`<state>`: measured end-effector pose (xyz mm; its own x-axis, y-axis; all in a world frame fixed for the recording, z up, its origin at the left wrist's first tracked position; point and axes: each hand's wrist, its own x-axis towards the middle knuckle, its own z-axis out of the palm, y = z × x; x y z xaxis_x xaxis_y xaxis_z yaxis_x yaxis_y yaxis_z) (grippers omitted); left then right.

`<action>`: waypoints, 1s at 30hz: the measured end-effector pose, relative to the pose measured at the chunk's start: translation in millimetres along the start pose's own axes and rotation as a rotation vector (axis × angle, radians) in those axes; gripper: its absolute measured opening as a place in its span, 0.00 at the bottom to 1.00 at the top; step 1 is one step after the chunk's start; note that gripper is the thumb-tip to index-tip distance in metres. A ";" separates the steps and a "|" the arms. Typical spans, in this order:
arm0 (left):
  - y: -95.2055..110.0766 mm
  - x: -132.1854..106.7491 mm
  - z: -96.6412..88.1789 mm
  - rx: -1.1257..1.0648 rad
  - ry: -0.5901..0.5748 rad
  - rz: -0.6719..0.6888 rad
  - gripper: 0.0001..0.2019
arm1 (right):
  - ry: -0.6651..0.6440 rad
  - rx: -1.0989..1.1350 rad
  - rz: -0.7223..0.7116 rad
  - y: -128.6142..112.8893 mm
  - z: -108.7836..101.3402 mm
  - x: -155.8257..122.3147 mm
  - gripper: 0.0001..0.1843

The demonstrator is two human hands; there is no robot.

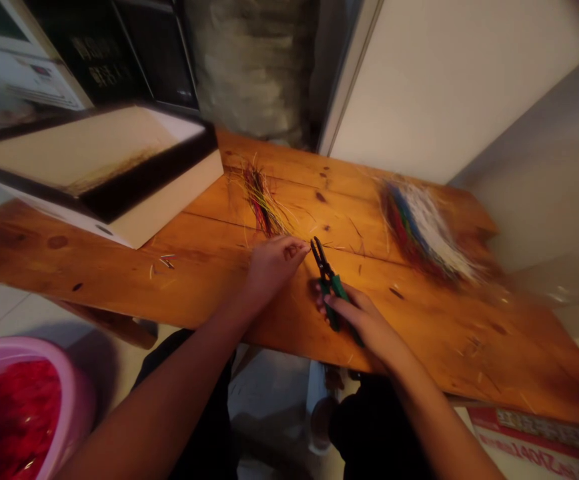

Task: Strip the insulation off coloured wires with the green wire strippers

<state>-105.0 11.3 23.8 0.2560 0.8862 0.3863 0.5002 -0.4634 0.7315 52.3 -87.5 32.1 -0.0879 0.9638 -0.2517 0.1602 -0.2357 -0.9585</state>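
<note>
My right hand [347, 307] is wrapped round the green handles of a pair of wire strippers [325, 270], whose black jaws point away from me and look slightly apart. Thumb and fingertips of my left hand [279, 260] pinch a thin wire right beside the jaw tips; the wire itself is barely visible. Just beyond my left hand lies a loose bundle of red, yellow and dark wires [262, 200]. Farther right, a thicker bundle of white, blue, green and red wires [424, 230] rests on the wooden bench [209, 267].
An open box [179, 200], white with a black rim, stands at the left. Small wire scraps [167, 261] lie in front of it. A pink tub [77, 393] holding red material is on the floor at lower left. A white panel [444, 80] rises behind the bench.
</note>
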 end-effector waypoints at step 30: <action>1.3 -7.4 7.8 0.189 0.029 -0.030 0.10 | 0.056 -0.017 0.114 3.9 10.5 9.1 0.12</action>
<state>-99.8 4.2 17.6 0.2158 0.8978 0.3839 0.6543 -0.4248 0.6257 41.8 -80.9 24.7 -0.0128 0.9364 -0.3508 0.1826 -0.3427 -0.9215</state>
